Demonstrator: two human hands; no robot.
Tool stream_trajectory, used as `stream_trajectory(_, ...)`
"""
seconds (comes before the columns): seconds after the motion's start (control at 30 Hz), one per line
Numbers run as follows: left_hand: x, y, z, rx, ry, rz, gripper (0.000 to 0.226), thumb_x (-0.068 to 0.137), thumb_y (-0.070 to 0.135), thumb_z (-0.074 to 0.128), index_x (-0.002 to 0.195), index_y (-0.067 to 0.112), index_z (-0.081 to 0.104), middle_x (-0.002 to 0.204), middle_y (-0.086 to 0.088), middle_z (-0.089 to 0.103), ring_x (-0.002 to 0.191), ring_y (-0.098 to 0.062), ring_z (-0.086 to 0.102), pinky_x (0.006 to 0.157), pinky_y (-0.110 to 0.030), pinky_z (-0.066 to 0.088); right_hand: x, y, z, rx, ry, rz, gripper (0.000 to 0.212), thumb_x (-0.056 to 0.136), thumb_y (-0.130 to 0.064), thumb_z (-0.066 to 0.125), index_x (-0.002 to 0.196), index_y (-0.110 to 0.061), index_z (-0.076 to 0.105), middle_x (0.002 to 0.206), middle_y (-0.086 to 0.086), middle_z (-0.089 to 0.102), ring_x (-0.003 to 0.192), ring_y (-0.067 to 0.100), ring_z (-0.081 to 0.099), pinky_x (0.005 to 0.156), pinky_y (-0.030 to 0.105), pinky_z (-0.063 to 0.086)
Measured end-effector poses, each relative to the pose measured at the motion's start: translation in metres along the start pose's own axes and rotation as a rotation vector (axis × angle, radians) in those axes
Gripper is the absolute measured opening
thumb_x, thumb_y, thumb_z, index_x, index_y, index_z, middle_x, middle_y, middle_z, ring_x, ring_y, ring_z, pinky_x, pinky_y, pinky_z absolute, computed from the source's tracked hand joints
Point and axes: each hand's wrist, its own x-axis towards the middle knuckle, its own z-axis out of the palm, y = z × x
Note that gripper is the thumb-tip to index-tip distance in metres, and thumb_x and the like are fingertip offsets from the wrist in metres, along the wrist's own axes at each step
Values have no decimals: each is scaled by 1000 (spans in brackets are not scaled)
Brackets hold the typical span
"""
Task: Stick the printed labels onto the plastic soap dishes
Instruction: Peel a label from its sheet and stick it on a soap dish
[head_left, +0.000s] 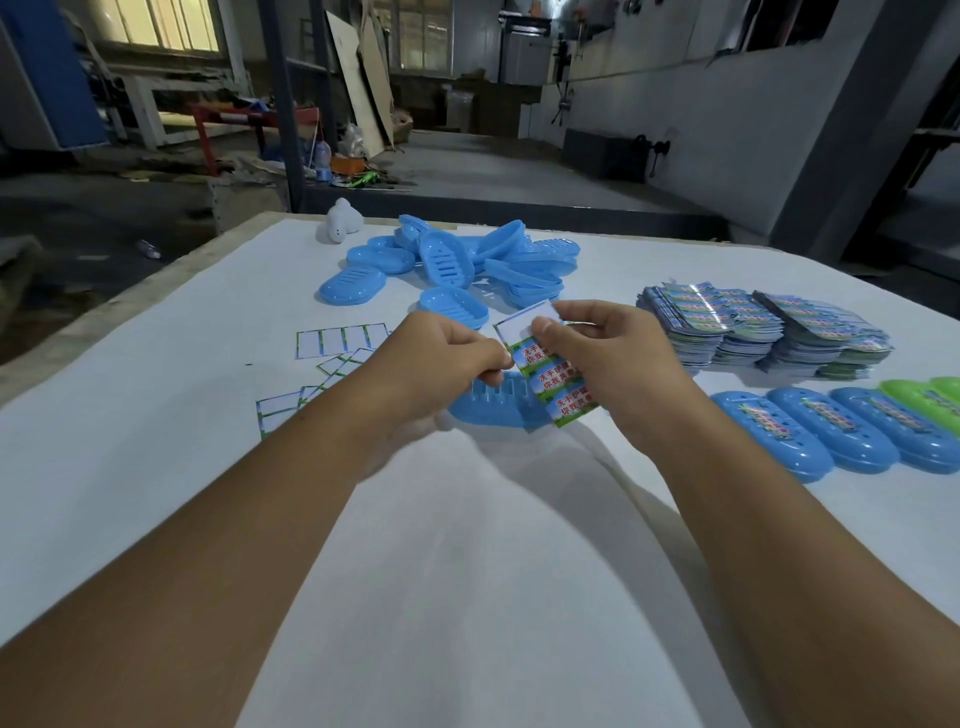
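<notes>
My right hand (608, 358) pinches a sheet of printed labels (550, 389) with red characters on green and blue, its top slot blank. My left hand (441, 358) pinches the sheet's left edge at a label, thumb and fingers curled. Under both hands lies a blue soap dish (493, 405) on the white table, mostly hidden by my hands and the sheet. A heap of blue soap dishes (457, 260) lies farther back. Labelled blue dishes (810, 436) lie in a row at the right, with green dishes (930, 400) beyond them.
Stacks of label sheets (763, 327) stand at the right. Empty backing sheets (340, 343) lie scattered to the left of my hands. A white object (343, 221) sits near the table's far edge (156, 280). Beyond the table is a workshop floor.
</notes>
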Motion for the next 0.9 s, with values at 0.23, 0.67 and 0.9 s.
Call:
stream_trajectory(0.23,0,4,-1,-39,-26,49,17,72,41,67,67,30,78,65,12,71,51,6,52,62,-25,40,-1,-2,2,55,-8,21,19,88,-23,78,105,-20,71,85,-1,80,71,15,76,56,27,58)
stream_trajectory(0.67,4,-1,3,61,95,139,19,90,27,66,73,22,71,72,-1,73,52,-1,53,52,-15,45,-4,4,7,-426,60,-216,17,84,-35,79,74,-23,72,71,-6,73,58,9,69,62,31,60)
stream_trajectory(0.9,3,-5,5,156,95,210,15,92,29,64,78,27,70,60,12,66,52,1,53,48,-14,42,-10,3,9,-645,41,-301,25,86,-33,68,63,-29,74,59,-14,70,53,4,63,49,22,49)
